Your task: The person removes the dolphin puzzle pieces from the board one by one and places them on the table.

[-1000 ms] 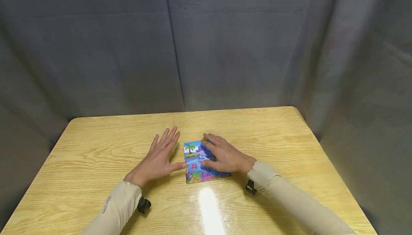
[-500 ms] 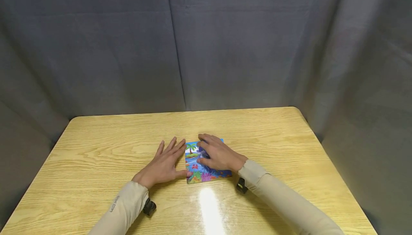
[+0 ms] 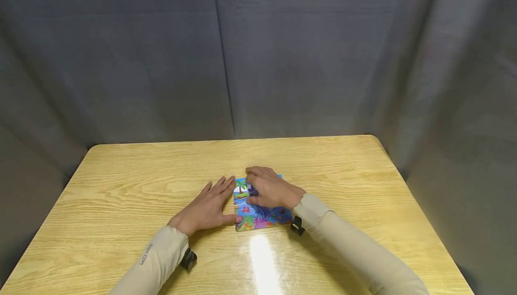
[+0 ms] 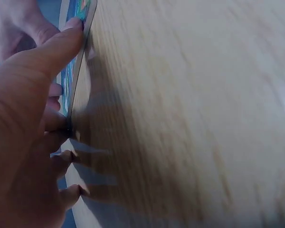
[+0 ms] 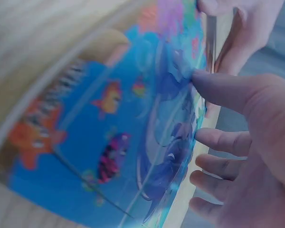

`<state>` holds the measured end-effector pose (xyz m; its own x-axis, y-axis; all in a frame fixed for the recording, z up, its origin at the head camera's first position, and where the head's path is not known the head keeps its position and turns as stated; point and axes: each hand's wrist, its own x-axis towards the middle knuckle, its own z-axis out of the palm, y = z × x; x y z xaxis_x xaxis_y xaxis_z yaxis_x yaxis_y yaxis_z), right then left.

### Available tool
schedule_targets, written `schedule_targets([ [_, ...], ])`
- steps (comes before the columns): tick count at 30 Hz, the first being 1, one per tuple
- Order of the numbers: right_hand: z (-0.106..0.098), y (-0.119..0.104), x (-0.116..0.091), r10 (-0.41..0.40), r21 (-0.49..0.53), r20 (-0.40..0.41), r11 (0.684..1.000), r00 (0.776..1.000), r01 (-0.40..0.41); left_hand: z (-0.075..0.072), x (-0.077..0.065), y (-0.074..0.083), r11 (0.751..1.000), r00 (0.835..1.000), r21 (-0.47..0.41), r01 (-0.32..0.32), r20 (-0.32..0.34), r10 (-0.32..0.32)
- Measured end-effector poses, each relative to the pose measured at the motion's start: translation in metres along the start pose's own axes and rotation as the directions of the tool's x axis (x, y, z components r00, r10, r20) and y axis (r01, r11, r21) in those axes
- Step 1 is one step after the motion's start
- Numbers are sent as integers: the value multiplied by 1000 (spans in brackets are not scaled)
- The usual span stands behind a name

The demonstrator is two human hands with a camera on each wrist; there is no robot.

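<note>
A flat picture board [image 3: 268, 221] with a glossy surface lies on the wooden table; it shows a palm tree, a crab, a dolphin and bright fish. My left hand [image 3: 208, 212] is at its left side, thumb on the lower left corner and fingers stretched along the edge. In the left wrist view, this thumb [image 4: 61, 47] presses the board's rim while fingertips touch the table. Over the board's upper middle is my right hand [image 3: 272, 189], fingers gently bent. The right wrist view shows its thumb [image 5: 223, 90] at the glossy face and its fingertips near the far edge.
The light wood table [image 3: 133, 187] has rounded far corners. Grey curtains [image 3: 303, 61] hang behind it and along both sides. A bright light reflection [image 3: 262, 259] falls on the table in front of the board. Each wrist carries a small black device [image 3: 188, 259].
My left hand has come right and down onto the board's left edge. My right hand has shifted a little left over the board, its fingers more bent.
</note>
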<state>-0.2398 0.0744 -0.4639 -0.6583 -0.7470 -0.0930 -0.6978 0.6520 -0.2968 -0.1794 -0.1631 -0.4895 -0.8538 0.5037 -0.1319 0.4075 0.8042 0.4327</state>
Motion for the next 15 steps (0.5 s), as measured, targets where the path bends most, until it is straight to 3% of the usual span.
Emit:
schedule_targets([
  [6,-6,0,7,31,50,27,998,999,-32,-3,0,4,1000,1000,14,5,16,-5],
  [15,-5,3,10,25,33,-71,999,997,-23,-5,0,6,1000,999,14,28,15,-28],
])
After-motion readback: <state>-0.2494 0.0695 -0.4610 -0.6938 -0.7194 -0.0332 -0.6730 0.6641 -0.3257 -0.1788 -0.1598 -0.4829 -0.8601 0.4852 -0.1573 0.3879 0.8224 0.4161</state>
